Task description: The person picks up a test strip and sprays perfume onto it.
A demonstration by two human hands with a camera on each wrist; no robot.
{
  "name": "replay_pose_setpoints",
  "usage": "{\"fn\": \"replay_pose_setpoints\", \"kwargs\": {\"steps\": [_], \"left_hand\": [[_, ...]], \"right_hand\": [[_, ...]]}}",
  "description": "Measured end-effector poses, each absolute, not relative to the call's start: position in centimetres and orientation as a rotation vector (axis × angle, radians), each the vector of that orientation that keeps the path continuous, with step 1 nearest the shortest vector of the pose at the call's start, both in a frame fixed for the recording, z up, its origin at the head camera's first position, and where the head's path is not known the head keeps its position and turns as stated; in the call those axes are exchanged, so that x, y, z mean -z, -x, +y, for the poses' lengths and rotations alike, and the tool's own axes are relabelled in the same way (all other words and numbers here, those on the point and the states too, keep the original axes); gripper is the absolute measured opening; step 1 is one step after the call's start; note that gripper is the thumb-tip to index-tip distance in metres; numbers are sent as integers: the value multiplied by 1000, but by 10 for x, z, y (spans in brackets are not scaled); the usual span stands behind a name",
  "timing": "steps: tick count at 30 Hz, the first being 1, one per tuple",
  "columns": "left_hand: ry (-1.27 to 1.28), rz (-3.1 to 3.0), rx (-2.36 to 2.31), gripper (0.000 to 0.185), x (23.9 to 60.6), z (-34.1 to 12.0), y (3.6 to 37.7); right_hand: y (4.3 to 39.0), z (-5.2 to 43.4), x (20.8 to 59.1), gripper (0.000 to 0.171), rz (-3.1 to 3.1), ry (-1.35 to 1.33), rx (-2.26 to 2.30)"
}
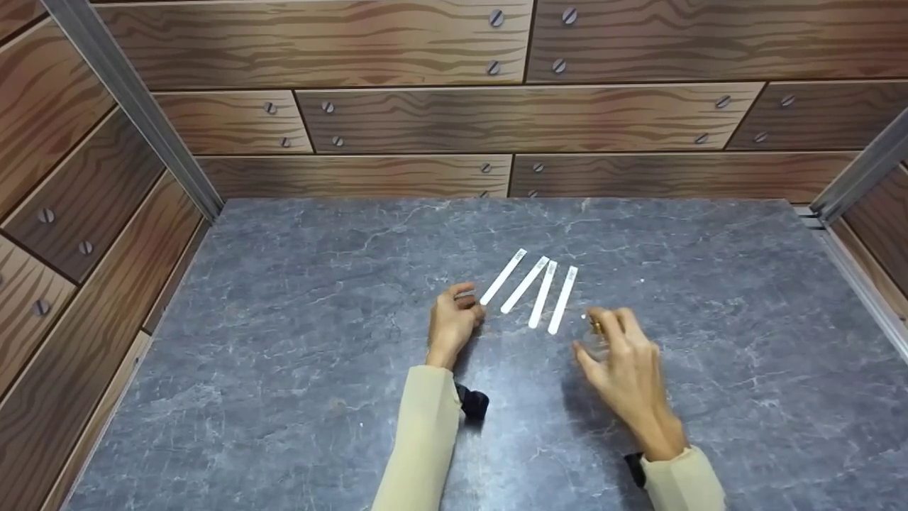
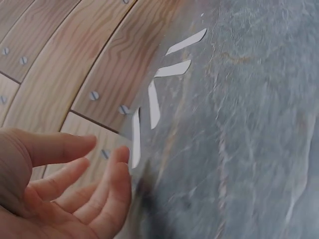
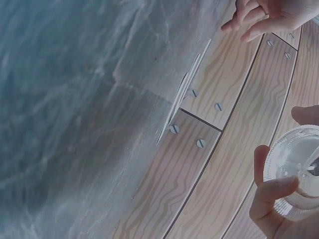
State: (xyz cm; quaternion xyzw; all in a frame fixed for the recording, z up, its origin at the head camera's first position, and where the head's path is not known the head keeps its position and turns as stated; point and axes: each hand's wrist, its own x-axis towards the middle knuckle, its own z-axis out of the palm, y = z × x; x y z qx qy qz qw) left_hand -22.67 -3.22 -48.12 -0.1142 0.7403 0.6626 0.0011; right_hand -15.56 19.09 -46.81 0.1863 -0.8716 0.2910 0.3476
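Facing wood-plank walls (image 1: 425, 42), grey marble tabletop (image 1: 284, 369) below.

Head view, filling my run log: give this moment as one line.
left hand: open, at leftmost strip | right hand: grips clear bottle | four white strips: fanned on grey table

4 white strips (image 1: 533, 287) on a grey marbled tabletop (image 1: 284, 341).

A grey marble-patterned tabletop (image 1: 298, 369) is enclosed at the back and both sides by walls (image 1: 425, 121) printed with brown wooden planks and screw heads, with grey metal corner posts (image 1: 128, 92) under soft, even light.
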Motion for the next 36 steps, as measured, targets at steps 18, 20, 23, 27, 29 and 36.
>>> {"fn": "replay_pose_setpoints", "kwargs": {"steps": [18,20,23,27,29,36], "left_hand": [[107,2617,-1842,36,471,-59,185],[81,2647,-1847,36,472,-62,182],[57,2678,-1852,35,474,-67,177],[61,2693,-1855,34,474,-74,170],[59,2695,-1854,35,473,-77,167],[17,2749,-1845,35,475,-88,155]], "right_hand": [[155,189,467,51,-2265,-486,-752],[155,189,466,51,-2268,-488,-754],[155,189,466,51,-2272,-492,-753],[156,189,466,51,-2275,-498,-750],[156,189,466,51,-2273,-501,-750],[155,189,466,50,-2255,-502,-753]]}}
